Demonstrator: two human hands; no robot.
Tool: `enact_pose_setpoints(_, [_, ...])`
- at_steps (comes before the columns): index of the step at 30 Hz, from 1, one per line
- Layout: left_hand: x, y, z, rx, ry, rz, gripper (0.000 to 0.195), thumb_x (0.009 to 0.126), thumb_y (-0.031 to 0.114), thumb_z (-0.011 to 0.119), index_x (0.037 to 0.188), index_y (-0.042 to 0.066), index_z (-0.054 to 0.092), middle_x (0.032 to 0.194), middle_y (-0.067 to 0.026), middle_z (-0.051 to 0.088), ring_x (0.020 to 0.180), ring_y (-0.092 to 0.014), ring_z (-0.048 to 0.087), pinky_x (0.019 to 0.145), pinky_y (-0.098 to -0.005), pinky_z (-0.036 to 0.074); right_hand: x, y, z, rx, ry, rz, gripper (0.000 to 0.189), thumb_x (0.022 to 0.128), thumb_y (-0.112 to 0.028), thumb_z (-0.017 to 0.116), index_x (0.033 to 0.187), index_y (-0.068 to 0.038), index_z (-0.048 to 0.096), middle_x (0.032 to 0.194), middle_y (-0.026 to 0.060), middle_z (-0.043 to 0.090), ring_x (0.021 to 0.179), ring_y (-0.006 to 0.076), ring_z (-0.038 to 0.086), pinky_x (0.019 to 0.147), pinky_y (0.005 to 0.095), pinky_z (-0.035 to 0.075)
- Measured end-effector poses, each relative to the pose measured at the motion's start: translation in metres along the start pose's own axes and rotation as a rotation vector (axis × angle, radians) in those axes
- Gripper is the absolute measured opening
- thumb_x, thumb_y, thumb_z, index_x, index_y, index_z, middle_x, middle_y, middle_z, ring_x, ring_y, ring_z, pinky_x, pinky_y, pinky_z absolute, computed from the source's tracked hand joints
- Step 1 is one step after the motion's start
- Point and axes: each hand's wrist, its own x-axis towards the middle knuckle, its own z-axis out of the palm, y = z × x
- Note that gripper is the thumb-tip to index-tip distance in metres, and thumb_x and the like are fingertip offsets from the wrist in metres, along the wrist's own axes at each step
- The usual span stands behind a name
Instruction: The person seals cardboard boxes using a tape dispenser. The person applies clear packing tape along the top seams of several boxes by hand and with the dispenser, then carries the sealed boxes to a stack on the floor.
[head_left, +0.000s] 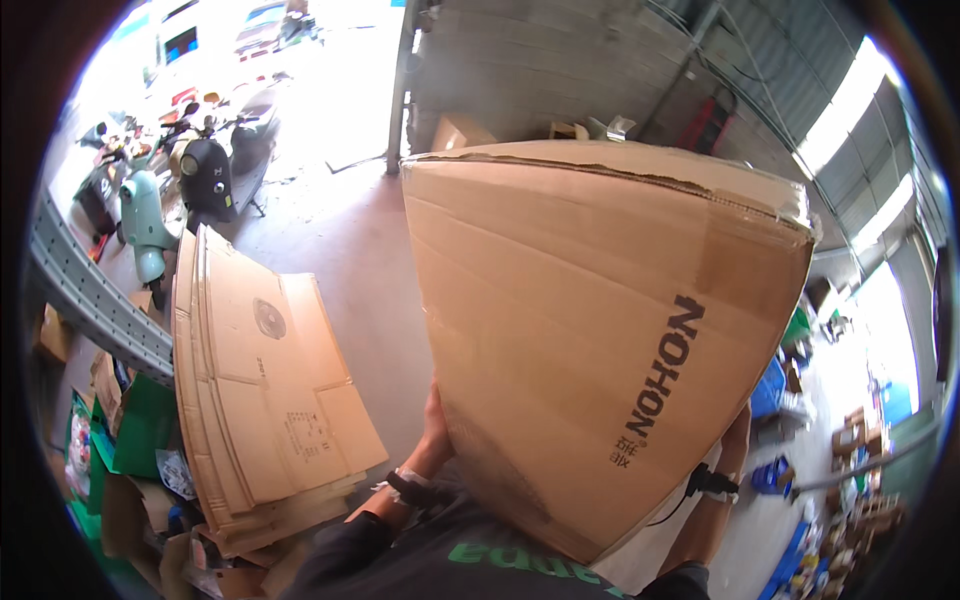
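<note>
A large closed cardboard box (570, 315) with printing on its side fills the middle of the view, close against my torso. My left hand (436, 420) grips its left side near the bottom, fingers partly hidden by the box. On the opposite side, my right hand (739, 431) presses against the lower right edge, its fingers mostly hidden behind the cardboard. Both wrists wear dark straps. Tape shows along the box's top edge, where the cardboard looks worn.
Flattened cardboard sheets (277, 375) lean at the left beside a perforated metal shelf beam (97, 300). Parked scooters (206, 180) stand near the bright doorway. A blue bucket (772, 476) and piled cartons (851, 439) are on the right. A red hand truck (706, 124) stands by the back wall.
</note>
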Motion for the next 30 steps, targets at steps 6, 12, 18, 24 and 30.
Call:
enact_pose_setpoints(6, [0.171, 0.11, 0.01, -0.037, 0.126, 0.103, 0.064, 0.106, 0.055, 0.037, 0.139, 0.003, 0.052, 0.123, -0.0156, 0.066, 0.108, -0.03, 0.066, 0.09, -0.0426, 0.058, 0.24, 0.022, 0.148, 0.054, -0.195, 0.019, 0.05, 0.108, -0.037, 0.047, 0.144, -0.002, 0.056, 0.137, 0.0056, 0.063, 0.124, 0.0176, 0.059, 0.108, 0.0343, 0.043])
enact_pose_setpoints(12, [0.312, 0.18, 0.005, 0.104, 0.263, 0.209, 0.065, 0.107, 0.057, 0.035, 0.139, 0.003, 0.052, 0.127, -0.0161, 0.063, 0.113, -0.029, 0.063, 0.091, -0.0432, 0.057, 0.431, 0.071, 0.258, -0.086, -0.191, -0.034, 0.048, 0.107, -0.036, 0.05, 0.139, -0.003, 0.059, 0.123, 0.0036, 0.069, 0.113, 0.0155, 0.064, 0.1, 0.033, 0.047])
enact_pose_setpoints(18, [0.486, 0.263, -0.049, 0.348, 0.227, 0.498, 0.056, 0.109, 0.049, 0.038, 0.136, 0.002, 0.053, 0.123, -0.0169, 0.064, 0.107, -0.027, 0.065, 0.088, -0.0403, 0.058, 0.607, 0.137, 0.422, -0.072, -0.174, -0.051, 0.044, 0.104, -0.042, 0.054, 0.122, -0.004, 0.068, 0.094, -0.0015, 0.065, 0.083, 0.0084, 0.058, 0.078, 0.0279, 0.044])
enact_pose_setpoints(24, [0.53, 0.333, -0.041, -0.026, 0.392, 0.178, 0.067, 0.106, 0.06, 0.034, 0.136, 0.004, 0.054, 0.12, -0.0151, 0.066, 0.105, -0.028, 0.067, 0.085, -0.0405, 0.058, 0.698, 0.123, 0.518, -0.114, -0.303, 0.172, 0.037, 0.105, -0.038, 0.055, 0.117, -0.006, 0.068, 0.094, -0.0034, 0.063, 0.086, 0.0059, 0.054, 0.075, 0.023, 0.039])
enact_pose_setpoints(30, [0.669, 0.384, -0.151, -0.088, 0.453, 0.086, 0.061, 0.106, 0.055, 0.039, 0.136, 0.004, 0.054, 0.121, -0.0139, 0.066, 0.105, -0.028, 0.067, 0.085, -0.0402, 0.058, 0.762, 0.167, 0.607, -0.322, -0.356, 0.191, 0.039, 0.104, -0.038, 0.055, 0.116, -0.004, 0.069, 0.105, 0.0002, 0.069, 0.098, 0.0086, 0.058, 0.09, 0.0273, 0.043])
